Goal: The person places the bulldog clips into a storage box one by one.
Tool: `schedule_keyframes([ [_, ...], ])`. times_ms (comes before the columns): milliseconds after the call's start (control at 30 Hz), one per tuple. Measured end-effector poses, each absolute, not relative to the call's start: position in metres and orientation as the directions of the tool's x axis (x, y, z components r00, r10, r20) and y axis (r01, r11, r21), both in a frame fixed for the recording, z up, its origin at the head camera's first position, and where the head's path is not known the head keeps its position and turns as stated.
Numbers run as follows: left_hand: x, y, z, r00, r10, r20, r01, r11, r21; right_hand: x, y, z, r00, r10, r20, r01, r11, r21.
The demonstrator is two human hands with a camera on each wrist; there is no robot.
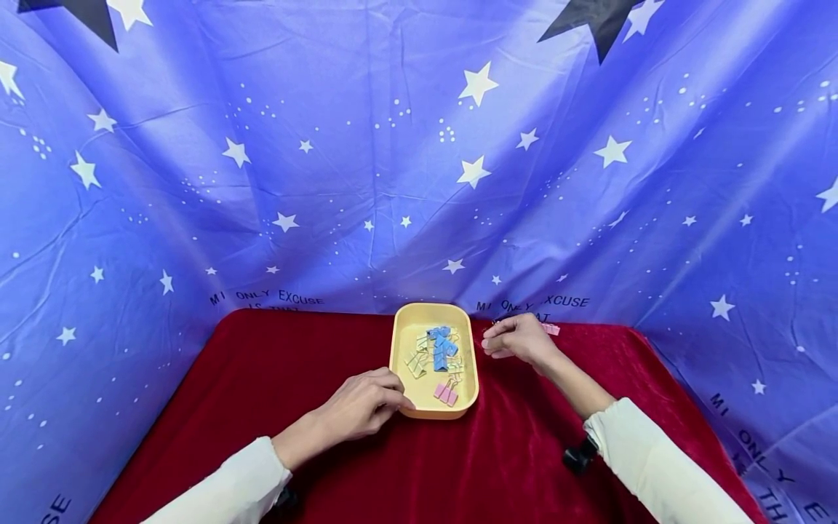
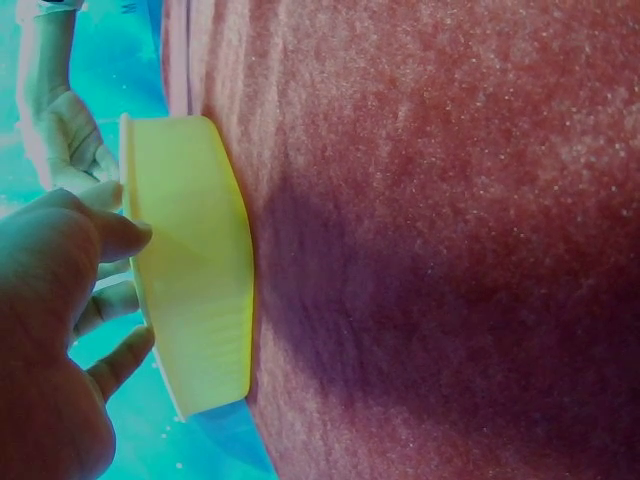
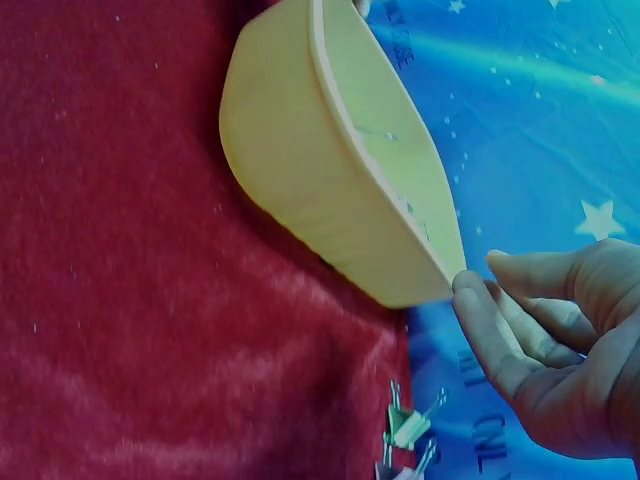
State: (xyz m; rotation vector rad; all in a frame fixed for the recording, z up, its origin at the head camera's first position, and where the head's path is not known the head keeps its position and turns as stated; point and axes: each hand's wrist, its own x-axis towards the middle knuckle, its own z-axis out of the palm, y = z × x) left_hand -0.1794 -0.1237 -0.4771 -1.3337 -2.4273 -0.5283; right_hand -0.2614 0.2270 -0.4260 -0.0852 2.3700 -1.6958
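Note:
A yellow plastic container [image 1: 396, 349] with rounded corners stands on the red cloth. Inside lie blue binder clips [image 1: 441, 353], pale yellow binder clips [image 1: 416, 364] and a pink binder clip [image 1: 447, 394]. My left hand [image 1: 366, 400] grips the container's rim at the near left corner, fingers hooked over the edge in the left wrist view. To the right of the container hovers my right hand [image 1: 520, 340], with nothing between its thumb and fingers [image 3: 490, 325]. More binder clips [image 3: 408, 428] lie on the cloth by this hand, partly hidden behind it in the head view.
Red velvet cloth [image 1: 294, 349] covers the table. A blue star-printed curtain [image 1: 366, 182] rises at the back and both sides, close behind the container. One pink clip [image 1: 551, 330] shows near the back edge, past the right hand.

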Motion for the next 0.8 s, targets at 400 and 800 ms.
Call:
schedule_keyframes([
  [400,-0.179,-0.124,-0.476,-0.521,0.732,0.438,0.847,0.506,0.161,-0.274,0.264,-0.433,-0.988,-0.04,-0.152,0.131,0.329,-0.935],
  [800,-0.178,-0.125,-0.476,-0.505,0.736,0.451,0.856,0.493,0.155,-0.284,0.29,-0.441,-0.984,0.029,-0.174,0.175,0.265,-0.948],
])
